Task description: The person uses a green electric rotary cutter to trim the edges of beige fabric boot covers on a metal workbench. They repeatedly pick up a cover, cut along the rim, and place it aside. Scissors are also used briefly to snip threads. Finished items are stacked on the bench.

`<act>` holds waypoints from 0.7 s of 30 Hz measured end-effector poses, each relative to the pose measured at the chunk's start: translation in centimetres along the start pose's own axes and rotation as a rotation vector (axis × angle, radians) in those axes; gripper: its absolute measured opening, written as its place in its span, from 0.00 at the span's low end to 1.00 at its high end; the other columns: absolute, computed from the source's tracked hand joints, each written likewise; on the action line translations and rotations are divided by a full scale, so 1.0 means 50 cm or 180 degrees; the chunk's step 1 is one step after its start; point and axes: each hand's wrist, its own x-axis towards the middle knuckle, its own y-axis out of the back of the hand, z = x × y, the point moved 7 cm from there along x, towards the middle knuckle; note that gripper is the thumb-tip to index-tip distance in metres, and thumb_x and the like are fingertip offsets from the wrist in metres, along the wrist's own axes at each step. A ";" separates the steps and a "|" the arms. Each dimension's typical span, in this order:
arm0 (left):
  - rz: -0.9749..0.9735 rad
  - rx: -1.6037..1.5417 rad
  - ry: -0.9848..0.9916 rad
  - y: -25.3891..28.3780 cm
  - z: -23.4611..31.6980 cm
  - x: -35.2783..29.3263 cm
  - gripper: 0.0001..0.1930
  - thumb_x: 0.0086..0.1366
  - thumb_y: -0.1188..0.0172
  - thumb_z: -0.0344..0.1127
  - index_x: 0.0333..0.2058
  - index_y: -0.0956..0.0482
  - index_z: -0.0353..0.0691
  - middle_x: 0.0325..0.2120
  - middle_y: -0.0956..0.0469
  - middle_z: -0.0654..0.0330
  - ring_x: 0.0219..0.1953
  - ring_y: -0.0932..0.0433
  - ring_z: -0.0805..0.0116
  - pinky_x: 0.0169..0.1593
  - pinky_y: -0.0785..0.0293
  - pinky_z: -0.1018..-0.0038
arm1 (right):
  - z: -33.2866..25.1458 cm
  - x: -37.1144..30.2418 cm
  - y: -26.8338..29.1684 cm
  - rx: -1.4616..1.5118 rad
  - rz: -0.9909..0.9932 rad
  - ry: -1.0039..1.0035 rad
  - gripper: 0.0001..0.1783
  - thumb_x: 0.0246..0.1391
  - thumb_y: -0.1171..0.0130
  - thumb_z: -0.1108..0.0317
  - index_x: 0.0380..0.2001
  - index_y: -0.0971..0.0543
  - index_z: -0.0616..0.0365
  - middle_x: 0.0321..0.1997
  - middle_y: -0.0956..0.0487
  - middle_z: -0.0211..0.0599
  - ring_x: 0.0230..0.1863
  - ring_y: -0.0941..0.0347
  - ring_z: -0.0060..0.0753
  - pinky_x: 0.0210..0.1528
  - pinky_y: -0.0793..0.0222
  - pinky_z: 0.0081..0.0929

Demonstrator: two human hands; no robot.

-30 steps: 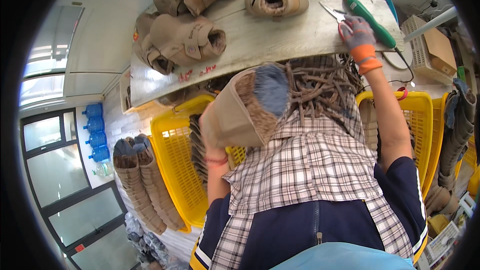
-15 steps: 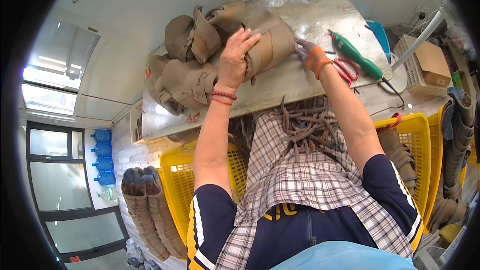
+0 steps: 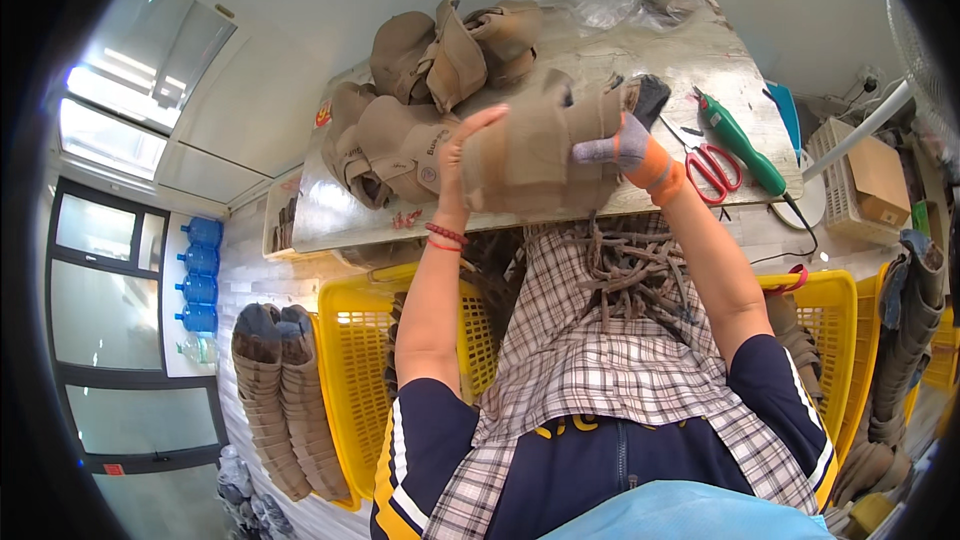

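Above the near edge of the table I hold a brown cap-like cloth piece (image 3: 540, 155), blurred by motion, so its exact kind is unclear. My left hand (image 3: 462, 155) grips its left side, its fingers mostly hidden behind the cloth. My right hand (image 3: 638, 158), in a grey and orange glove, grips the right end with the thumb laid over the cloth. Dark material (image 3: 648, 98) shows just beyond the right hand. To the left on the table lie more brown cloth pieces (image 3: 400, 140), some with dark marking, and a folded pile (image 3: 458, 55) lies behind them.
Red-handled scissors (image 3: 713, 175) and a green corded tool (image 3: 740, 140) lie at the table's right. Brown strips (image 3: 640, 265) cover my checked apron. A yellow basket (image 3: 345, 370) stands left, another (image 3: 835, 330) right. Nested brown stacks (image 3: 265, 410) stand beside the left one.
The cloth piece has been lifted off the table and brought nearer and turned. My right hand has moved from beside it onto its right end. The view has shifted slightly.
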 end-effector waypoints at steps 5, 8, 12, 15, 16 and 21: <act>-0.0372 0.0961 -0.0317 -0.065 -0.015 -0.050 0.16 0.62 0.48 0.25 0.50 0.27 0.34 0.47 0.25 0.58 0.50 0.27 0.71 0.55 0.30 0.75 | 0.003 -0.038 -0.065 0.0534 -0.0304 -0.0384 0.27 0.44 0.30 0.67 0.49 0.25 0.64 0.46 0.21 0.35 0.47 0.28 0.25 0.52 0.32 0.26; -0.0208 0.1020 -0.0161 -0.071 -0.052 -0.078 0.19 0.62 0.47 0.25 0.53 0.30 0.36 0.46 0.26 0.58 0.50 0.28 0.72 0.55 0.31 0.76 | 0.006 -0.084 -0.073 0.0096 0.0035 -0.0614 0.25 0.45 0.31 0.69 0.48 0.24 0.64 0.45 0.21 0.35 0.46 0.26 0.26 0.50 0.30 0.26; -0.0109 0.0926 0.0023 -0.087 -0.072 -0.093 0.22 0.61 0.45 0.27 0.55 0.33 0.39 0.47 0.27 0.58 0.51 0.30 0.71 0.54 0.32 0.76 | 0.021 -0.125 -0.069 -0.0118 0.0686 -0.0841 0.26 0.43 0.31 0.72 0.48 0.24 0.64 0.44 0.20 0.35 0.44 0.25 0.27 0.49 0.29 0.26; 0.0285 0.0421 -0.0012 -0.066 -0.054 -0.095 0.20 0.62 0.44 0.30 0.54 0.32 0.38 0.49 0.29 0.55 0.54 0.31 0.65 0.57 0.34 0.70 | 0.036 -0.147 -0.014 0.0181 0.1109 -0.0648 0.27 0.41 0.32 0.73 0.48 0.25 0.63 0.44 0.20 0.34 0.44 0.24 0.30 0.48 0.28 0.27; 0.0537 0.0901 -0.0419 -0.038 -0.066 -0.107 0.19 0.63 0.45 0.30 0.53 0.31 0.38 0.49 0.30 0.53 0.54 0.31 0.62 0.57 0.34 0.68 | 0.032 -0.154 0.012 0.0305 0.1271 -0.0505 0.26 0.42 0.32 0.74 0.48 0.25 0.63 0.44 0.20 0.34 0.44 0.24 0.30 0.48 0.28 0.27; 0.0742 0.5912 -0.0717 0.040 -0.131 -0.141 0.15 0.63 0.53 0.30 0.45 0.29 0.26 0.49 0.30 0.42 0.51 0.30 0.50 0.61 0.44 0.57 | -0.005 -0.149 0.011 0.0386 0.1410 -0.0137 0.20 0.45 0.34 0.77 0.45 0.23 0.65 0.42 0.19 0.36 0.41 0.22 0.30 0.44 0.26 0.27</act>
